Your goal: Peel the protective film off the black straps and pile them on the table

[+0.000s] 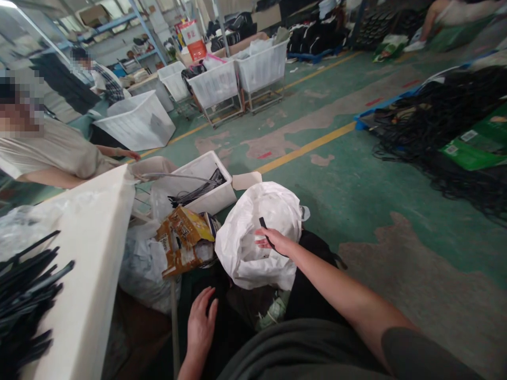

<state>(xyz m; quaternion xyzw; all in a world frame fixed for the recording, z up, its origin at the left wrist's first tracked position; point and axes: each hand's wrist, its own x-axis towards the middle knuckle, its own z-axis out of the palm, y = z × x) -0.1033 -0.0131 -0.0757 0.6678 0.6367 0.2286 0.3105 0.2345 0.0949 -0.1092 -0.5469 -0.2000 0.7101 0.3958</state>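
My right hand reaches forward over a white plastic sack on the floor and holds a thin black strip at the sack's mouth. My left hand rests flat, fingers apart, on dark fabric low in front of me, holding nothing. The sack stands open beside a crumpled yellow-brown bag.
A white table at left carries a pile of black strips. A white bin with black pieces sits ahead. Another person's arm leans over the table at far left. White wheeled carts and black cable heaps stand farther off.
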